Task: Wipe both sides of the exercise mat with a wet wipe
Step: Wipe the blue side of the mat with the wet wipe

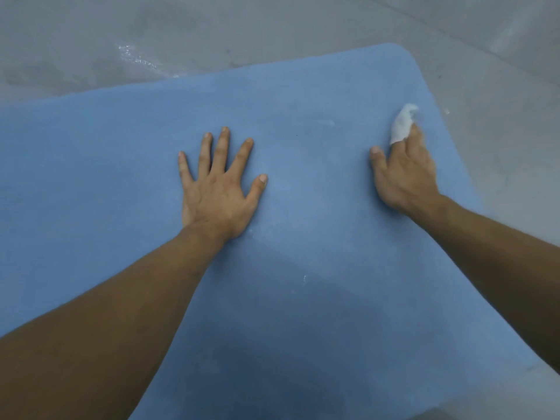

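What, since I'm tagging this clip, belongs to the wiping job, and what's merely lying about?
Job: exercise mat; wet wipe; right hand, holding the wipe; left hand, flat on the mat.
Lying about: grey floor; shiny patch on it.

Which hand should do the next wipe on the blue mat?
The right hand: it holds the white wipe against the mat near its right edge. The left hand lies flat, fingers spread, holding nothing, likely steadying the mat.
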Tool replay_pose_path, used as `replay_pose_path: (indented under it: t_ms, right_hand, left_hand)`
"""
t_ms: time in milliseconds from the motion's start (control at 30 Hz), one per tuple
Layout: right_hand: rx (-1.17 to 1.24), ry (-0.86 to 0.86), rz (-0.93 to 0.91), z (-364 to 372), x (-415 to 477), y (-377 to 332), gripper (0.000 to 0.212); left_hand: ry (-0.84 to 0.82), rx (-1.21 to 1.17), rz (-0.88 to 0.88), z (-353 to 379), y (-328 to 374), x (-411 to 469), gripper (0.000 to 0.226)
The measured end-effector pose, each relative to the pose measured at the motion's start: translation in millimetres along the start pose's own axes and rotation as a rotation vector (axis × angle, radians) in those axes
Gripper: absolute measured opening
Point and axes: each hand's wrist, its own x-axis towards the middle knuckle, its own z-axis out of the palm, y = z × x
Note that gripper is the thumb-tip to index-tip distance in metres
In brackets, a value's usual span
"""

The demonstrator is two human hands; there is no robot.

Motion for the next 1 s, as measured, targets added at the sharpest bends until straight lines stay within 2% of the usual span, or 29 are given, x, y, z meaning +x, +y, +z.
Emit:
replay_pose_path:
  t_ms: [167, 267, 367, 533, 667, 733, 833, 900, 1000]
  right_hand:
    - [-0.034, -0.132, -0.527, 24, -29, -81, 0.083]
    - [-0.129, -0.181, -0.678, 30, -43, -97, 0.081]
    - [-0.121, -0.133, -0.604, 23, -16, -71, 0.077]
    - [-0.115, 0.012, -0.142, -6, 43, 1, 0.080]
    - [-0.080, -0.024, -0.003, -17, 55, 10, 0.080]
    - [-0.050, -0.029, -0.054, -11, 54, -9, 0.082]
    - [0.019, -0.063, -0.323, 4, 38, -54, 0.089]
    - [-0.016, -0.133, -0.530, 16, 18, -81, 0.086]
    - [-0.118, -0.215, -0.689, 24, -9, -91, 0.078]
  left_hand:
    - [0.013, -0.011, 0.000, 1, 0, 0, 0.070]
    - [0.031, -0.020, 0.000, 2, 0, 0, 0.071]
    - [0.032, -0.014, 0.000, 2, -1, 0, 0.071]
    - [0.034, -0.008, 0.001, 2, -1, 1, 0.070]
    - [0.026, -0.001, -0.001, 2, -1, 1, 0.069]
    - [0.028, 0.000, 0.001, 2, -1, 1, 0.069]
    - [0.024, -0.005, 0.000, 3, -1, 2, 0.069]
    - [0.030, -0.009, -0.003, 3, -1, 2, 0.068]
    - [0.038, -0.012, -0.005, 3, -2, 2, 0.066]
